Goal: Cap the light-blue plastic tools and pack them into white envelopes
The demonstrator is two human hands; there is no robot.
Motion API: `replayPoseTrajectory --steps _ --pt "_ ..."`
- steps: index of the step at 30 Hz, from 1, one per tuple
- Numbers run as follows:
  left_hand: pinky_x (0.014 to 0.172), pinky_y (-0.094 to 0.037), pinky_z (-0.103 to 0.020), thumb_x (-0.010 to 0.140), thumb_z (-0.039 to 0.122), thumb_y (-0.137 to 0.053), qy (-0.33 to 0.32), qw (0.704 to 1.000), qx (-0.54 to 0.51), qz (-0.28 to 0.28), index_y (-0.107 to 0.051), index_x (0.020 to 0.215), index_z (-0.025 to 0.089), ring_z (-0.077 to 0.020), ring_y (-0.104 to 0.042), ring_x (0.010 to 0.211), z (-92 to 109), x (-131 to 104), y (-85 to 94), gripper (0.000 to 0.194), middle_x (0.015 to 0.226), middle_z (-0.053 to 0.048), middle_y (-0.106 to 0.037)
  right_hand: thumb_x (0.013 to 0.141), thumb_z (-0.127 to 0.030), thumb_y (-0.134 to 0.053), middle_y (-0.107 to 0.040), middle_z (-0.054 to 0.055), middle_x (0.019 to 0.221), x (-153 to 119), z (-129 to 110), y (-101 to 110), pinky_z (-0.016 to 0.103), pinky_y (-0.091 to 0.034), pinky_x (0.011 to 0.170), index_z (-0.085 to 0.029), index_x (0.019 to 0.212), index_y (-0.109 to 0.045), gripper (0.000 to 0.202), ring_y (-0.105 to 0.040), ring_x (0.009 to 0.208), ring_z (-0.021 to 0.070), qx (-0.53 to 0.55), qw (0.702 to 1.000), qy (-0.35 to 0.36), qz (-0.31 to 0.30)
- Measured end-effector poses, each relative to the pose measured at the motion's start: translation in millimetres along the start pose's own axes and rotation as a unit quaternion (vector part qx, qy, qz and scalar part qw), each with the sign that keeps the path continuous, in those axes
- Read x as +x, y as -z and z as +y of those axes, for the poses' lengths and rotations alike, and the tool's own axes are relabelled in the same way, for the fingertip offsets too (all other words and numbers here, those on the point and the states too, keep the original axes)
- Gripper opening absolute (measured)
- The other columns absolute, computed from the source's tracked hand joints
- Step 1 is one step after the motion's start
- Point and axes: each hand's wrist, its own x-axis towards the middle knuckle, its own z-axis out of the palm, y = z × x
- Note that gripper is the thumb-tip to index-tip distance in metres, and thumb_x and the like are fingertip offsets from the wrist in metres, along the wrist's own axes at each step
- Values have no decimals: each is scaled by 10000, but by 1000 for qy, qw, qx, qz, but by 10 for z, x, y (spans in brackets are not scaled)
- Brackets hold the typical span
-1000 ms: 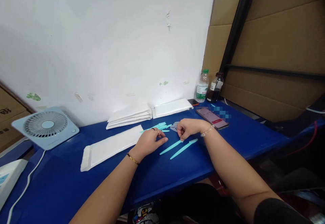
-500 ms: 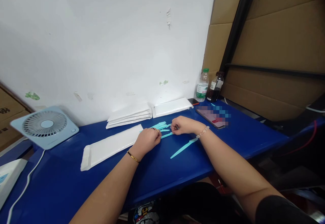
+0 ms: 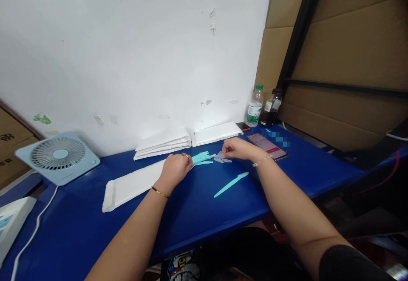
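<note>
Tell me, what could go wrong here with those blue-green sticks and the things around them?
The pile of blue-green sticks lies close beside the clear pieces, so the left hand or right hand might mix them. The separate stick lies between the forearms and could get brushed aside. The phone lies near the right wrist and might get nudged.

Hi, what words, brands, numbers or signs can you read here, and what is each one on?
None can be read with certainty.
Green-capped bottle: red and white marks on its label, too small.
Dark-capped bottle: label print, too small.
Phone with the lit screen: marks, too blurred.
Cardboard box at the left edge: dark printed characters, blurred.
Fan: faint print, too small.
</note>
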Motion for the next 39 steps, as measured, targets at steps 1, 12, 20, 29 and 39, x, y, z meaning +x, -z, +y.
replayPoseTrajectory --steps 1,12,20,29,39 --pt "660 -368 -287 853 294 -502 17 1000 -3 7 -638 785 193 -193 -604 735 -28 -5 17 182 783 -43 -672 725 -190 -637 -694 51 802 -17 26 31 223 -399 587 -154 790 -698 96 -587 692 152 7 1000 -14 6" --pt "724 -436 -297 836 387 -572 -163 980 -94 -61 -609 917 196 -202 -591 844 864 -178 -188 211 903 -53 -637 693 -122 -578 -714 41 748 4 29 33 226 -413 605 -152 716 -706 134 -606 674 151 -5 999 -19 36" --pt "625 -410 -275 811 151 -444 -38 996 -57 -53 -589 748 172 -171 -580 683 529 -68 -169 160 742 -59 -629 806 -443 -549 -668 48 702 -49 -19 92 234 -386 561 -134 800 -707 347 -550 635 144 94 995 -30 -13" --pt "571 -352 -264 813 176 -427 -2 996 -83 -34 -549 684 183 -153 -538 626 290 -66 -20 178 709 -39 -599 731 -323 -606 -665 29 673 -41 13 48 223 -417 569 -140 765 -698 207 -561 607 126 159 986 -7 -54" --pt "544 -345 -250 878 273 -337 88 951 -296 4 -466 823 196 -128 -458 579 33 -37 21 159 642 30 -494 668 -321 -702 -701 72 758 -27 -1 99 261 -485 614 -130 827 -720 249 -607 675 163 209 966 -40 149"
